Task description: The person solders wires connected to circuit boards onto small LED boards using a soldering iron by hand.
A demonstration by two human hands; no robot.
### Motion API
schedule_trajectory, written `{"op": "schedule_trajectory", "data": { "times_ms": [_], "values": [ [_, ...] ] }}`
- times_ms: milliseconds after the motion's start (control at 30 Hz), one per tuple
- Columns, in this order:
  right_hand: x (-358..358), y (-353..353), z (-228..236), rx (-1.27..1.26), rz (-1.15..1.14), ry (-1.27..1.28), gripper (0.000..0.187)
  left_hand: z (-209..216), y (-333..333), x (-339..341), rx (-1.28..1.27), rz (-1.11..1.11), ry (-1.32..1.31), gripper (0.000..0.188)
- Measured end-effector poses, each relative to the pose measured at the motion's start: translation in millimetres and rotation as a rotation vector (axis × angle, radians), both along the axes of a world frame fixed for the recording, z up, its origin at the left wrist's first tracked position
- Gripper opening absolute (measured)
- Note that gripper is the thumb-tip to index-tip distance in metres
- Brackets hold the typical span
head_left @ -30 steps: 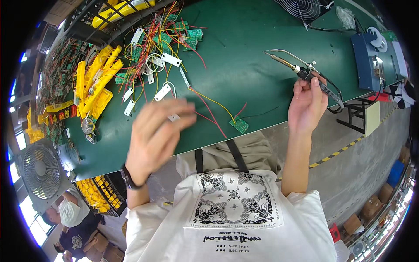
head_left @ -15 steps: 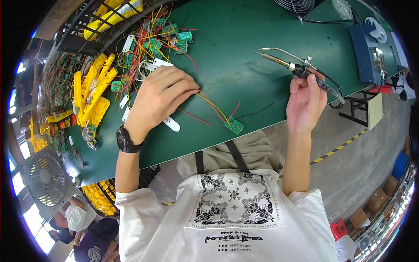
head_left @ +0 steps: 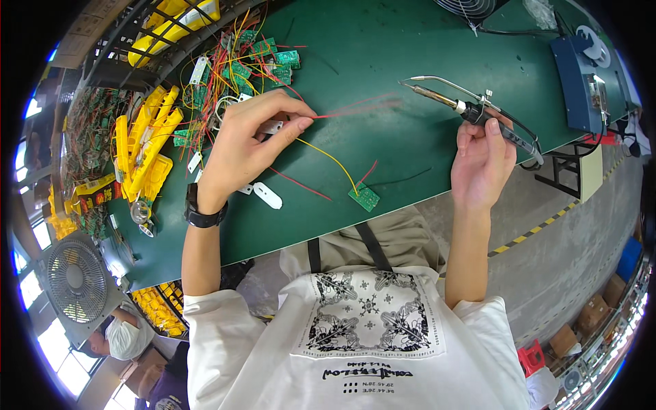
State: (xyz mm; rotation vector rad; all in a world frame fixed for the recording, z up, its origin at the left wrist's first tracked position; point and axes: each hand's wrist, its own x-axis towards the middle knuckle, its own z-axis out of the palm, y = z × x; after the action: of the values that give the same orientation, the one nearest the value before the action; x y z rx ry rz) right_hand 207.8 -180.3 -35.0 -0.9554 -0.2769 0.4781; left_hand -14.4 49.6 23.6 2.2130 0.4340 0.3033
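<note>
Between the thumb and forefinger of my left hand is a red wire, its free end smeared by motion over the table. My right hand grips a soldering iron with a thin metal feed tube along it; the tip points left, clear of the table things. A small green circuit board lies near the table's front edge, with a yellow wire, a short red wire and a dark wire at it. Beside my left wrist are white plastic strips, partly hidden by the hand.
Tangled wires and green boards lie behind my left hand, next to yellow plastic housings and a black basket. A blue solder-feeding machine stands far right. A fan sits at the back edge of the green table.
My left hand has lifted and turned, and the red wire swung from beside the board out to the right. The yellow wire still runs to the board. My right hand has barely moved.
</note>
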Motion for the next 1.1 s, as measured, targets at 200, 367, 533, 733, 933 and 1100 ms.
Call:
{"op": "schedule_trajectory", "data": {
  "times_ms": [200,367,533,733,933,1100],
  "values": [
    [0,1,-1,0.044,-0.015,-0.026,0.026,-4,0,5,0.054,-0.047,0.093,0.017],
    [1,0,-2,0.026,-0.020,-0.027,0.027,-1,12,-5,-0.434,0.046,0.172,0.037],
    [2,-2,-4,-0.004,-0.022,-0.046,0.029,-6,21,-12,-0.558,-0.043,0.069,0.040],
    [2,-3,-4,-0.024,-0.019,-0.057,0.031,-7,15,-14,-0.350,-0.018,-0.061,0.035],
    [2,-3,-3,-0.005,-0.007,-0.062,0.030,14,-13,-22,0.187,0.143,-0.109,0.027],
    [2,-3,-2,0.013,0.001,-0.055,0.030,6,-57,-23,0.229,0.135,-0.120,0.021]
  ]
}}
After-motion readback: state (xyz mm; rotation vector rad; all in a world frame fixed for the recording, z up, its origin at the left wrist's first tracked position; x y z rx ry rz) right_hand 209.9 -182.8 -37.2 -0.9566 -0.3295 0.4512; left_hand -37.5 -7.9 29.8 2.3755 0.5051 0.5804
